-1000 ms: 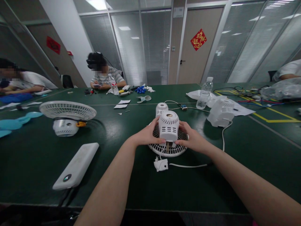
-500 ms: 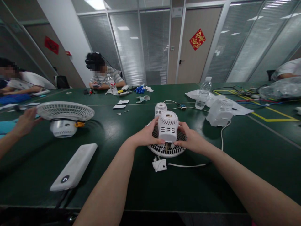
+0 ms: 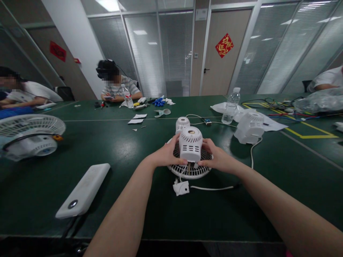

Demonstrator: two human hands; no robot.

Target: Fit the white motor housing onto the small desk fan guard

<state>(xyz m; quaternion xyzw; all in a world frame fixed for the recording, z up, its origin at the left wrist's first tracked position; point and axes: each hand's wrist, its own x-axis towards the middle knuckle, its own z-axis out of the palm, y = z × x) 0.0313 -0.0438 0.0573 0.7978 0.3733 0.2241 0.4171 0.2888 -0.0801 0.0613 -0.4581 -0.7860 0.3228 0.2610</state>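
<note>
Item one: white motor housing (image 3: pixel 190 144), ribbed and slotted, standing upright on a round white fan grille (image 3: pixel 190 169) that lies flat on the green desk (image 3: pixel 150 214), about midway between its near edge and the far one. My left hand (image 3: pixel 164 155) grasps the housing on its left side, thumb up along the wall, fingers curled at the base. My right hand (image 3: pixel 217 159) grasps it on the right side, fingers wrapped against the wall and touching the grille rim. Both forearms run in from the near edge

Item two: small white switch box (image 3: pixel 181 187), lying just on the near side of the grille, with a white cord (image 3: pixel 214 188) leading off it toward the right

Item three: second small white ribbed housing (image 3: pixel 182 124), just behind the one I hold, toward the far edge

Item four: larger white fan body (image 3: pixel 249 127), right of centre, apart from my hands, its cable trailing toward the near side

Item five: clear water bottle (image 3: pixel 232 105), standing upright behind the fan body, beside white sheets

Item six: long white flat device (image 3: pixel 85 190), lying near the near-left part of the desk, a round mark at its near end

Item seven: another assembled fan (image 3: pixel 29 135), at the left edge, grille uppermost

Item eight: people seated along the far and left edges, with small parts and papers before them
</note>
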